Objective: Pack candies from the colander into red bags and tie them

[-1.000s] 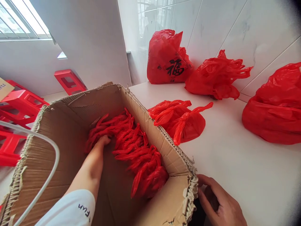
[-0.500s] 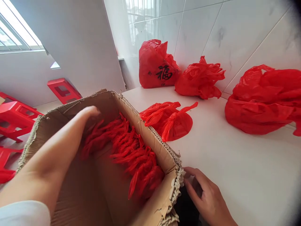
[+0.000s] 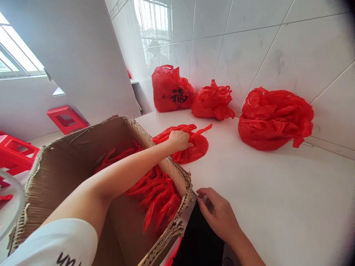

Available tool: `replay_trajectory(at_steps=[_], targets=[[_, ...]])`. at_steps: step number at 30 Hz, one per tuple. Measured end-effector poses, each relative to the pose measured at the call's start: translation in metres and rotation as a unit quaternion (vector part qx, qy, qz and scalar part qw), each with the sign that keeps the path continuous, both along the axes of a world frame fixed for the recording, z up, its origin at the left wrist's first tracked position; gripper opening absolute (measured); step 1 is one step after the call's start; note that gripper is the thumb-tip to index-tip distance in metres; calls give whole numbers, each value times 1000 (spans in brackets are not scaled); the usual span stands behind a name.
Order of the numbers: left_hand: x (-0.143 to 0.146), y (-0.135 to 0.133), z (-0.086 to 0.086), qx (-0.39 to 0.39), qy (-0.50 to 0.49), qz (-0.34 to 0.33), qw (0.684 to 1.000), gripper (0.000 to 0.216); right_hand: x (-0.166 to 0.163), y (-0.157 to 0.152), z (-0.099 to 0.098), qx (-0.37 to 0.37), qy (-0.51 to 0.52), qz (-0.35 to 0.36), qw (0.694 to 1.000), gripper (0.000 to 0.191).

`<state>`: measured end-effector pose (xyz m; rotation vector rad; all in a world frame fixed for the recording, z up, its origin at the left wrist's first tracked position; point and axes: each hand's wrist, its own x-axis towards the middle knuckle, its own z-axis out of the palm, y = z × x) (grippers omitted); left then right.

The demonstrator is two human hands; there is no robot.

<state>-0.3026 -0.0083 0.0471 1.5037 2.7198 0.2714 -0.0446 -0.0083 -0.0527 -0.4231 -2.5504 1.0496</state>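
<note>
My left hand (image 3: pixel 179 141) reaches over the cardboard box and is closed on a knotted red plastic bag (image 3: pixel 198 147) lying on the white table. Part of that bag pile is covered by my fingers. My right hand (image 3: pixel 217 208) rests at the table edge beside the box's near right corner, thumb and index fingertips close together; what they pinch, if anything, I cannot make out. The open cardboard box (image 3: pixel 59 166) has torn, ragged rims. Inside, several small tied red bags (image 3: pixel 158 192) line its right wall, partly hidden under my left forearm.
Along the tiled wall stand a red bag with a black character (image 3: pixel 172 92), a crumpled red bag (image 3: pixel 213 101) and a larger red bag (image 3: pixel 274 122). Red plastic stools (image 3: pixel 66 120) stand on the floor at left. The white table (image 3: pixel 266 184) extends to the right.
My left hand has moved from inside the box, rightward over its wall, onto the red bags on the table. My right hand stays by the box corner. The view has shifted slightly.
</note>
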Motion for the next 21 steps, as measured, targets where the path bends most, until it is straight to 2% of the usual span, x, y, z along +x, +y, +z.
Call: replay_trajectory(at_steps=[2,4,6,9,10,12,14,16,19,21], targets=[[-5,-4,11,16,-13,-10,1000,31,1,0,1,-2,0,0,1000,18],[-17,-19,33,42,-30,-18,999,30,1,0,1,2,6,2,1000,19],[-33,-47,58,95,-69,-16,993,38,0,1,0,13,15,0,1000,19],[-62,-103,90,265,-238,40,934,51,0,2,-2,24,24,-3,999,20],[-73,-125,96,277,-278,77,917,56,0,2,-2,25,25,-3,999,20],[-97,-167,99,285,-283,172,900,65,0,3,-3,30,25,1,999,21],[-121,-205,90,282,-268,235,891,68,1,4,-3,38,28,5,999,21],[-143,-239,71,252,-267,296,882,69,0,4,-4,46,30,7,998,21],[-162,-277,28,170,-271,379,868,66,0,5,-5,55,30,9,998,23],[-165,-296,-5,105,-269,407,866,59,1,5,-6,50,28,11,998,23]])
